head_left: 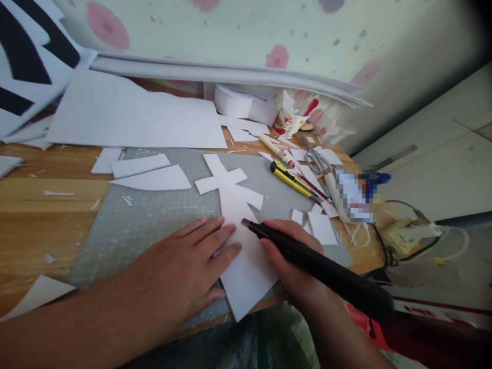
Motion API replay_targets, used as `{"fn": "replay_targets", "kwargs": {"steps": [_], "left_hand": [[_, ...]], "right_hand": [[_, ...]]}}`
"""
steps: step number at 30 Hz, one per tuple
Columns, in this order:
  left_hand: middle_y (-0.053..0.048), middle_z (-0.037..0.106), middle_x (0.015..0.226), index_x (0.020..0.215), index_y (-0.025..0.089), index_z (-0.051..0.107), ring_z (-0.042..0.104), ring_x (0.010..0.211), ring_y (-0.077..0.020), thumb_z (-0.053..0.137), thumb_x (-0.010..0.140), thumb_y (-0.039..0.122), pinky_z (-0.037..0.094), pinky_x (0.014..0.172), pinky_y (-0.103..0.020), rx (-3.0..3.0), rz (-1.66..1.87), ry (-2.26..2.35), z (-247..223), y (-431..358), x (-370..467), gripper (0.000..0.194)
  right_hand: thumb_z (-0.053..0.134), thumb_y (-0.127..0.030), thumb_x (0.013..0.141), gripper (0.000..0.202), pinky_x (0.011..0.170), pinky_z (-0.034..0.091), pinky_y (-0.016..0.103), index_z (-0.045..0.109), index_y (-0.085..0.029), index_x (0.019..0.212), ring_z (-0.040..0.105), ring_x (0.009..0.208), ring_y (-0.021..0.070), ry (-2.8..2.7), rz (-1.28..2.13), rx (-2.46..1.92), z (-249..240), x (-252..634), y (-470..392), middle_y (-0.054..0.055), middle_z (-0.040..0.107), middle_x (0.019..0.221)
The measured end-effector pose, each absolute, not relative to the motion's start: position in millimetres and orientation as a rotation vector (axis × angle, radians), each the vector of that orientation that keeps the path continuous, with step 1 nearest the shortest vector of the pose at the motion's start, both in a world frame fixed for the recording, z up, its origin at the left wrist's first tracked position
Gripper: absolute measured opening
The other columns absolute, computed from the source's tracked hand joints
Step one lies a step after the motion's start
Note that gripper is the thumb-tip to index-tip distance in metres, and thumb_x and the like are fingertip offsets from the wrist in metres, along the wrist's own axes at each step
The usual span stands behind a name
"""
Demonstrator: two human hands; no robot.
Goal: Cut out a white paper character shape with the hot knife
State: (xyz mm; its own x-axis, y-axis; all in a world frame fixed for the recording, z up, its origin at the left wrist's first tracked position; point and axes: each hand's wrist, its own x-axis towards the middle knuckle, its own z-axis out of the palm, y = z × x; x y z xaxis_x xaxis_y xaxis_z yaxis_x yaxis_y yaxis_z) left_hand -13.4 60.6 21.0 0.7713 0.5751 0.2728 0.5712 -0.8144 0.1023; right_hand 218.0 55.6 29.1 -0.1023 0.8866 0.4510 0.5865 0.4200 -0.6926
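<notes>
A white foam-board piece point(246, 277), cut with several arms at its far end, lies on the grey-green cutting mat point(100, 225). My left hand point(196, 251) rests flat with its fingers stretched out, the fingertips on the left edge of the board. In my right hand point(295, 251) is a black utility knife point(326, 269), gripped near its front end. Its blade points to the far left, and the tip is at the middle of the board. Whether the blade touches the surface I cannot tell.
White offcuts point(154, 177) lie on the mat's far left. To the right are a yellow box cutter point(290, 179), scissors point(317, 160) and a cream-handled tool point(275, 148). A paper cup point(290, 120) with utensils stands behind them. Large white sheets point(142, 118) lean by the wall.
</notes>
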Motion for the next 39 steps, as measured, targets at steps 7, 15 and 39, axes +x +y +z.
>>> {"fn": "replay_targets", "kwargs": {"steps": [7,15,39], "left_hand": [[-0.014,0.060,0.143,0.129,0.023,0.067,0.060,0.127,-0.0348,0.070,0.087,0.050,0.049,0.106,-0.049,2.919,0.452,0.969,18.6,59.9,-14.2,0.050],[-0.014,0.061,0.142,0.130,0.026,0.066,0.060,0.127,-0.0346,0.070,0.086,0.051,0.049,0.106,-0.050,2.901,0.454,0.978,19.4,59.4,-12.3,0.051],[-0.012,0.066,0.136,0.120,0.027,0.073,0.060,0.124,-0.0453,0.076,0.080,0.055,0.030,0.112,-0.072,2.859,0.391,1.122,24.1,56.1,-5.3,0.049]], "right_hand": [[0.069,-0.019,0.080,0.020,0.070,0.064,0.026,0.072,-0.027,0.098,0.077,0.075,0.0171,-1.796,0.441,-1.273,27.3,219.3,56.3,0.000,0.079,0.086],[0.068,-0.018,0.080,0.020,0.069,0.065,0.028,0.073,-0.026,0.097,0.076,0.073,0.0180,-1.810,0.396,-1.241,27.4,215.6,57.7,0.002,0.079,0.084],[0.069,-0.019,0.083,0.026,0.062,0.062,0.029,0.069,-0.027,0.108,0.075,0.070,0.0190,-1.907,0.375,-1.234,24.4,226.5,35.6,0.002,0.078,0.084]]}}
